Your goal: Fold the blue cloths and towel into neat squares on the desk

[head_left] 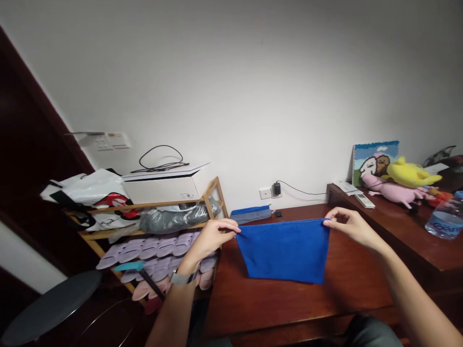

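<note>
Plush toys (396,189) beside a water bottle (445,220)

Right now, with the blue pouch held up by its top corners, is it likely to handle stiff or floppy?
The blue pouch looks like thin cloth, so probably floppy. Flat sides suggest little inside, so likely light. Its straight top edge may simply be pulled taut.

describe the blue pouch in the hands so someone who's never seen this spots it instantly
Find the reddish-brown table against the white wall. Above it, the left hand and right hand hold up a blue pouch by its top corners. The smaller-looking blue-and-greyish item behind lies by the wall, untouched.
</note>
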`<state>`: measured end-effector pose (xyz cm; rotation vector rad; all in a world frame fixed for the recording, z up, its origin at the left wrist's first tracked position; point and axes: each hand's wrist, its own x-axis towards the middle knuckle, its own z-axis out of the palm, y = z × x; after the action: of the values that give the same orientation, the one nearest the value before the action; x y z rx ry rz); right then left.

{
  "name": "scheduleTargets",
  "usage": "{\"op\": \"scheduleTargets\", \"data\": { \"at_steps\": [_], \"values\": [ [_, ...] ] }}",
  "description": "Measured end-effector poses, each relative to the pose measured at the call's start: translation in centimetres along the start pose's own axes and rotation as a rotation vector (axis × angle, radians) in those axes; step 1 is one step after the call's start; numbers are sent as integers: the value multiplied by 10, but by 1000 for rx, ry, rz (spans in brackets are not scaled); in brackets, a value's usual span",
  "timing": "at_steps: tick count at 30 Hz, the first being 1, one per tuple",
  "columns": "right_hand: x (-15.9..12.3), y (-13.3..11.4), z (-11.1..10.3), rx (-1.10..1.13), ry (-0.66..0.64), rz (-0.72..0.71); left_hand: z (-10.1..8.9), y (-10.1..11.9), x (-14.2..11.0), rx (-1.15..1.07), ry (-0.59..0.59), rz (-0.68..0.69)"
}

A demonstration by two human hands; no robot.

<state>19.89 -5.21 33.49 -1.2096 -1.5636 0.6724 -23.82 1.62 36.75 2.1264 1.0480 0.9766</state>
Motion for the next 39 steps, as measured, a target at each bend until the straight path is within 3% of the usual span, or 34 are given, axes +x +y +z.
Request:
{"op": "scheduleTargets", "data": {
  "at_steps": [6,11,15,21,29,32,36,39],
  "values": [
    [-3,-4,3,31,118,12,19,-4,-3,205,111,152],
    [-3,3,5,70,110,11,29,-5,-2,301,157,124],
    [-3,7,7,83,97,2,27,-10,4,238,46,63],
    [-6,5,4,96,129,28,13,-15,6,-143,-242,-164],
    [-10,6,-1,48,157,84,13,-26,8,-220,-337,-234],
    [-12,9,-2,6,153,59,18,-23,10,-152,-288,-197],
    [-13,13,-3,-16,174,32,27,-15,13,30,-82,-40],
    [-14,15,-4,-9,220,37,31,-9,16,-50,-8,25]
  ]
}}
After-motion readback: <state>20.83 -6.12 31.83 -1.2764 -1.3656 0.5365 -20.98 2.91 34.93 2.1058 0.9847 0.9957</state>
